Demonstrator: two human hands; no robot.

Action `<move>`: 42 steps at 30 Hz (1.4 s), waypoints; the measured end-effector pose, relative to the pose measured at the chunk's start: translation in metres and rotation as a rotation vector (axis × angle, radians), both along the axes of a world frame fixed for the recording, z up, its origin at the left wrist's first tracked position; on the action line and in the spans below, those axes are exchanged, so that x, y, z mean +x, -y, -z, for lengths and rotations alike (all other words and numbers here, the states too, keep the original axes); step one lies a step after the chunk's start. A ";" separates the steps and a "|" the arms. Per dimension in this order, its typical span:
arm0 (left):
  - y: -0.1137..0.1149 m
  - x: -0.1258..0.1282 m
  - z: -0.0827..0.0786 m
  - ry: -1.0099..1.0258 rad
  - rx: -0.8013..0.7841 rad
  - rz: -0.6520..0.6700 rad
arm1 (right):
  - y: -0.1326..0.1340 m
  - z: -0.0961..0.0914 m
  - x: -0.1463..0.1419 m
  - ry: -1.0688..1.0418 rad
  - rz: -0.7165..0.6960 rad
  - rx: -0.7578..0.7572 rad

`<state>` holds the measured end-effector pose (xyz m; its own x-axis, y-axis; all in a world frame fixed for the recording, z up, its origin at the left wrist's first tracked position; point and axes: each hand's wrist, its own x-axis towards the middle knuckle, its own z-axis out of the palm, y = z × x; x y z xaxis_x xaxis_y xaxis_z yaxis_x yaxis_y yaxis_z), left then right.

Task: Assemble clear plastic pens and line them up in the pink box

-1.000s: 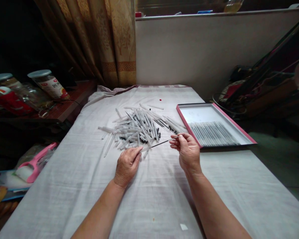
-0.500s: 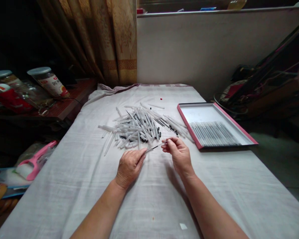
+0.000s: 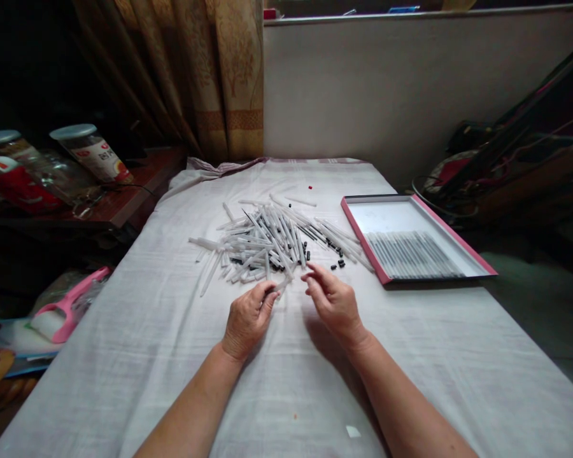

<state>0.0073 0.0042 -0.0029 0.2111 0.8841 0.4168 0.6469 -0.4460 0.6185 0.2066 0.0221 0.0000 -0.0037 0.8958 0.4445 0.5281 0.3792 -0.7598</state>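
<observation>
My left hand (image 3: 251, 318) pinches a clear pen barrel (image 3: 281, 287) whose far end points toward the pile. To its right, my right hand (image 3: 333, 298) hovers just off the barrel's tip with thumb and forefinger apart; nothing shows between them. Just beyond both hands lies a loose pile of clear pen barrels (image 3: 251, 245), mixed with dark refills. Small black pen plugs (image 3: 337, 264) rest on the cloth right of my right hand's fingertips. At the right, a shallow pink-edged box (image 3: 386, 280) holds a row of pens (image 3: 410, 254) laid side by side.
A whitish cloth (image 3: 210, 394) covers the table. A small red piece (image 3: 310, 187) lies near its far side, a white scrap (image 3: 352, 432) near the front. Jars (image 3: 95, 152) stand on a wooden cabinet at left, above a pink-handled object (image 3: 71, 305). Curtain and wall stand behind.
The dark refill seen between my hands no longer shows there. My right hand has come slightly left and its fingers have parted. My left hand stays on the barrel.
</observation>
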 end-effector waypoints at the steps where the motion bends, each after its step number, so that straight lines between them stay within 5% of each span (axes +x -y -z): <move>1: 0.000 0.000 0.000 0.013 -0.013 -0.001 | -0.005 0.000 0.010 0.023 0.065 -0.012; 5: -0.001 0.000 0.001 0.036 0.001 -0.001 | -0.025 0.000 0.049 0.363 0.252 -0.006; 9: -0.001 0.000 0.002 0.033 -0.007 0.012 | -0.031 0.004 0.062 0.633 0.259 -0.112; 15: -0.001 0.000 0.003 0.016 -0.029 0.025 | -0.032 0.008 0.056 0.709 0.275 -0.183; 18: 0.000 0.001 0.002 0.009 -0.030 0.026 | -0.030 0.006 0.054 0.559 0.231 -0.155; 22: 0.000 0.001 0.002 0.010 -0.027 0.036 | -0.017 0.002 0.040 0.036 0.143 -0.194; 30: 0.002 0.002 0.000 -0.005 -0.002 0.079 | 0.014 -0.013 -0.001 -0.940 -0.059 -0.810; 42: 0.003 0.004 -0.002 -0.041 0.046 0.123 | 0.015 -0.010 -0.003 -1.073 -0.124 -0.888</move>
